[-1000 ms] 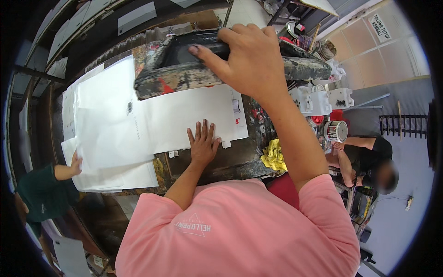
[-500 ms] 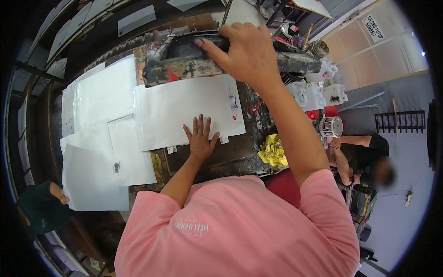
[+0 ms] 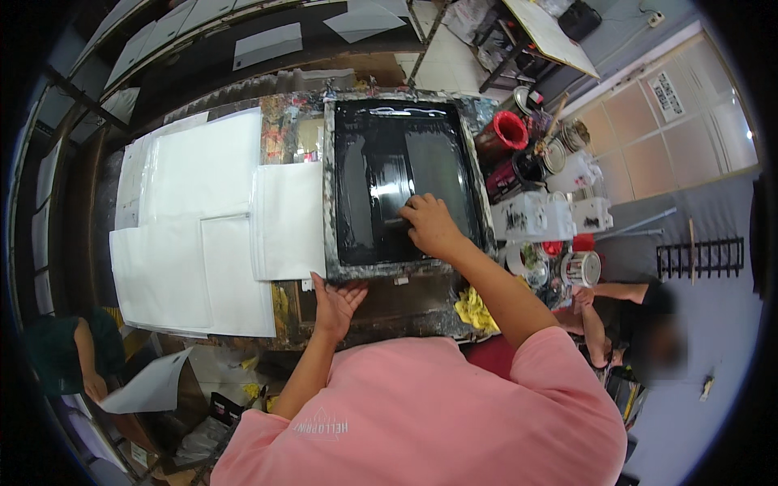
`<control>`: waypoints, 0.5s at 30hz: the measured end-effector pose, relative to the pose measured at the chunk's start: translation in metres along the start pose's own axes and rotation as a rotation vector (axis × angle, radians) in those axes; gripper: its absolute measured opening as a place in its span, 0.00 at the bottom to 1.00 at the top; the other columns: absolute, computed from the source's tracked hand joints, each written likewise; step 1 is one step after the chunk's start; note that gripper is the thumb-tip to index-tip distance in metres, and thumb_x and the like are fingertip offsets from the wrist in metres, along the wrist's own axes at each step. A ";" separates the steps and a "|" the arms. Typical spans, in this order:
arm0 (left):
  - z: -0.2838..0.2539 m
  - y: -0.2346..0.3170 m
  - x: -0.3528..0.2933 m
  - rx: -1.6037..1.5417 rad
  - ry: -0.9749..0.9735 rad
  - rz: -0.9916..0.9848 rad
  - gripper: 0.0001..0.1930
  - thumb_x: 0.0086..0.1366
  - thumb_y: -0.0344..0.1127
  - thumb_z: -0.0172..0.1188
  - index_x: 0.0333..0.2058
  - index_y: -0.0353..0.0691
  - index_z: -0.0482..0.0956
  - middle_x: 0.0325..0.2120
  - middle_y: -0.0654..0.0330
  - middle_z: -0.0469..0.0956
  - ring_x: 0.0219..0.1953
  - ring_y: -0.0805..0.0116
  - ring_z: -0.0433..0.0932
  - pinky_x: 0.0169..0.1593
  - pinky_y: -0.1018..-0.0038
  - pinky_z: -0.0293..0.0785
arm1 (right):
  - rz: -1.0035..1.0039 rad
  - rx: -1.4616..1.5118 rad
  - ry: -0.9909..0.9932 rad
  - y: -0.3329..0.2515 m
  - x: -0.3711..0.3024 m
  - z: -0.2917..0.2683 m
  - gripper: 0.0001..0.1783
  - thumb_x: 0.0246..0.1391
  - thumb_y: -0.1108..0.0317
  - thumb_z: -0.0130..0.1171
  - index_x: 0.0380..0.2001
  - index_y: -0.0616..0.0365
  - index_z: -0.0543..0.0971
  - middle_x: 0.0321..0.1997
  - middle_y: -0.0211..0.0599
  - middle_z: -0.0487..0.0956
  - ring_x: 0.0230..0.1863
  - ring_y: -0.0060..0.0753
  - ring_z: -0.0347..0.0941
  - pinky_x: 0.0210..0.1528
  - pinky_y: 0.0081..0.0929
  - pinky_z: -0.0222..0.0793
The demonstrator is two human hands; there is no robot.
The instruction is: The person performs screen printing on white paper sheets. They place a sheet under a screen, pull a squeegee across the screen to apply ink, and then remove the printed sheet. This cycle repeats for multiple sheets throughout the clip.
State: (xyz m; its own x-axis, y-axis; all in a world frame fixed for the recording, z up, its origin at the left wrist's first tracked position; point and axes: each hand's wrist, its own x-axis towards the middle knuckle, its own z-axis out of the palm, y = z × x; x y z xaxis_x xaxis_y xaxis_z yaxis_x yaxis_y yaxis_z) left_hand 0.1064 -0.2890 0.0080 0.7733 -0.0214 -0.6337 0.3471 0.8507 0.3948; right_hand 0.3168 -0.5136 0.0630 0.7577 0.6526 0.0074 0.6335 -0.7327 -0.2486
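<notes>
Screen [image 3: 442, 162]: rectangular, black-inked, with a paint-smeared frame [image 3: 329, 194], before you, overlapping a white paper sheet [image 3: 292, 219].
Left hand [image 3: 336, 304]: your palm faces up, fingers spread, at the frame's near edge.
Right hand [image 3: 432, 227]: your fingers curl over the screen; whether they grip anything cannot be told.

The person's two hands [image 3: 334, 308] [image 3: 433, 228], one framed screen [image 3: 373, 178], one red-rimmed tub [image 3: 508, 128] and two co-workers [image 3: 61, 352] [image 3: 652, 312] show.

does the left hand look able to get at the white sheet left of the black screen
Probably yes: the left hand is open near the lower left corner of the screen frame, and the nearby white sheet lies uncovered there.
</notes>
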 end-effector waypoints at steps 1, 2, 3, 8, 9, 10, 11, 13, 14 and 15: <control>-0.007 -0.005 0.005 0.016 0.039 -0.013 0.63 0.66 0.86 0.43 0.76 0.28 0.46 0.64 0.39 0.69 0.66 0.45 0.73 0.74 0.51 0.68 | 0.001 0.031 0.058 0.006 0.011 0.009 0.22 0.53 0.69 0.67 0.53 0.50 0.83 0.55 0.41 0.81 0.61 0.49 0.74 0.61 0.52 0.65; -0.013 -0.010 0.010 0.030 0.079 -0.026 0.63 0.66 0.85 0.44 0.76 0.28 0.46 0.64 0.39 0.69 0.66 0.45 0.74 0.73 0.52 0.69 | 0.015 0.023 0.087 0.019 0.032 0.016 0.22 0.54 0.69 0.67 0.53 0.49 0.83 0.55 0.40 0.82 0.60 0.48 0.74 0.61 0.52 0.64; -0.015 -0.012 0.013 0.055 0.136 -0.032 0.62 0.67 0.85 0.44 0.76 0.29 0.47 0.65 0.39 0.68 0.66 0.46 0.74 0.72 0.53 0.71 | 0.040 0.022 0.114 0.033 0.060 0.020 0.21 0.54 0.70 0.66 0.53 0.49 0.84 0.54 0.39 0.83 0.60 0.47 0.75 0.61 0.52 0.64; -0.008 -0.014 0.010 0.120 0.287 -0.031 0.59 0.69 0.83 0.43 0.75 0.31 0.52 0.65 0.39 0.69 0.65 0.46 0.75 0.70 0.53 0.74 | 0.040 -0.072 0.235 0.085 0.188 0.035 0.19 0.59 0.70 0.61 0.54 0.47 0.84 0.50 0.33 0.85 0.56 0.42 0.79 0.60 0.52 0.63; -0.009 -0.014 0.008 0.126 0.287 -0.025 0.58 0.70 0.83 0.42 0.75 0.32 0.52 0.64 0.39 0.70 0.64 0.45 0.75 0.70 0.52 0.74 | 0.039 -0.089 0.218 0.090 0.207 0.038 0.19 0.60 0.70 0.61 0.54 0.47 0.83 0.50 0.33 0.85 0.56 0.42 0.79 0.60 0.53 0.62; -0.009 -0.015 0.006 0.127 0.285 -0.018 0.57 0.70 0.82 0.42 0.75 0.32 0.52 0.64 0.39 0.71 0.64 0.45 0.76 0.70 0.52 0.74 | 0.035 -0.110 0.199 0.094 0.223 0.041 0.19 0.60 0.70 0.61 0.54 0.46 0.83 0.49 0.32 0.85 0.56 0.42 0.79 0.60 0.53 0.62; -0.008 -0.016 0.004 0.128 0.300 0.006 0.56 0.72 0.81 0.41 0.75 0.32 0.52 0.63 0.39 0.72 0.63 0.45 0.76 0.69 0.51 0.74 | 0.035 -0.130 0.181 0.098 0.237 0.045 0.19 0.60 0.70 0.60 0.54 0.46 0.83 0.49 0.32 0.85 0.57 0.42 0.79 0.60 0.54 0.62; 0.000 -0.019 0.000 0.121 0.326 0.058 0.53 0.74 0.79 0.40 0.74 0.33 0.53 0.61 0.40 0.73 0.62 0.45 0.77 0.69 0.50 0.75 | 0.038 -0.155 0.143 0.101 0.251 0.051 0.19 0.60 0.68 0.61 0.54 0.45 0.82 0.50 0.32 0.84 0.57 0.42 0.79 0.60 0.57 0.62; 0.000 -0.017 -0.002 0.133 0.304 0.063 0.52 0.75 0.78 0.39 0.74 0.33 0.53 0.61 0.40 0.74 0.62 0.45 0.77 0.68 0.50 0.75 | 0.053 -0.143 0.112 0.103 0.249 0.055 0.19 0.60 0.68 0.61 0.54 0.45 0.81 0.50 0.32 0.84 0.58 0.42 0.79 0.61 0.58 0.62; 0.002 -0.016 -0.003 0.138 0.278 0.073 0.50 0.76 0.77 0.39 0.73 0.33 0.53 0.60 0.40 0.74 0.62 0.45 0.77 0.68 0.49 0.75 | 0.070 -0.133 0.061 0.100 0.249 0.049 0.19 0.60 0.65 0.62 0.55 0.44 0.81 0.52 0.32 0.84 0.60 0.42 0.78 0.62 0.62 0.62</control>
State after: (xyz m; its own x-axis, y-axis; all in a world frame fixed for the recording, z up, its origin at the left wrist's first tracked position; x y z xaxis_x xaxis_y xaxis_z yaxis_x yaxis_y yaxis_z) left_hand 0.0995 -0.3039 0.0052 0.6308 0.1978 -0.7503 0.3793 0.7650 0.5206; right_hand 0.5604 -0.4149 -0.0076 0.8061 0.5892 0.0548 0.5911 -0.7975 -0.1206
